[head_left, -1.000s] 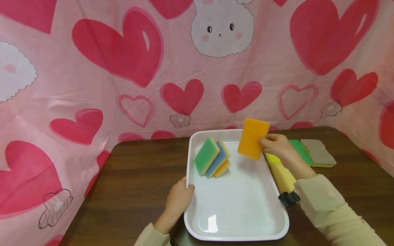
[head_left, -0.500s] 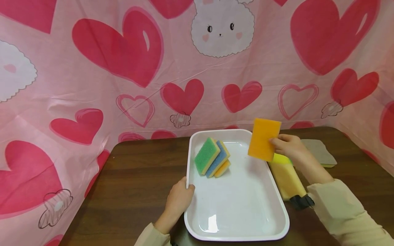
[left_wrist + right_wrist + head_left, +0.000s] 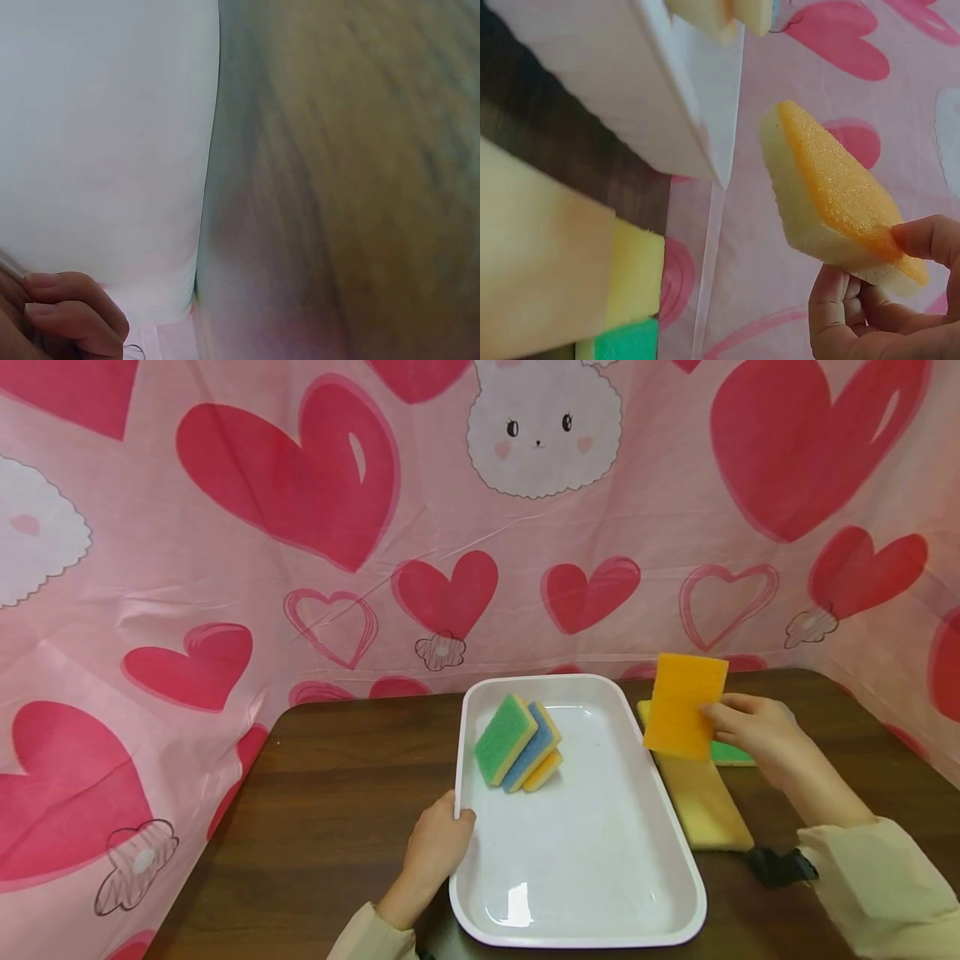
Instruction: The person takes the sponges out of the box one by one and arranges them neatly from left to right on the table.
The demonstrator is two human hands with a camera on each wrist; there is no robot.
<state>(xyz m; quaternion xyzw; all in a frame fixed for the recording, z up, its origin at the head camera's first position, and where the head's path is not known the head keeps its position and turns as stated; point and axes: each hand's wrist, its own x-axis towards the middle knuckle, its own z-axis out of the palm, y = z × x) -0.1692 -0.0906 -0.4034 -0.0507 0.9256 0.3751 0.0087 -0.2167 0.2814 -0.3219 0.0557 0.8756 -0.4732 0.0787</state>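
Observation:
In the head view, my right hand (image 3: 761, 727) pinches an orange-topped sponge (image 3: 678, 706) by its right edge, thumb on the orange face. The right wrist view shows this sponge's (image 3: 847, 180) pale yellow underside layer. It is held up beyond the right rim of a white tray (image 3: 577, 852), above the sponges on the table. My left hand (image 3: 437, 843) grips the tray's left rim; curled fingers (image 3: 75, 319) show beneath it in the left wrist view. Inside the tray, a green sponge (image 3: 502, 743), a blue sponge (image 3: 531, 749) and an orange sponge (image 3: 543, 771) lean together at the back left.
Right of the tray, a yellow sponge (image 3: 705, 810) lies on the dark wooden table (image 3: 337, 793), with a green sponge (image 3: 732, 755) partly hidden behind my right hand. A pink heart-patterned cloth (image 3: 517, 535) hangs behind the table.
My right hand has carried the orange sponge rightward, from over the tray to over the sponges beside it. The hand now covers the grey sponge. My left hand keeps its place on the rim.

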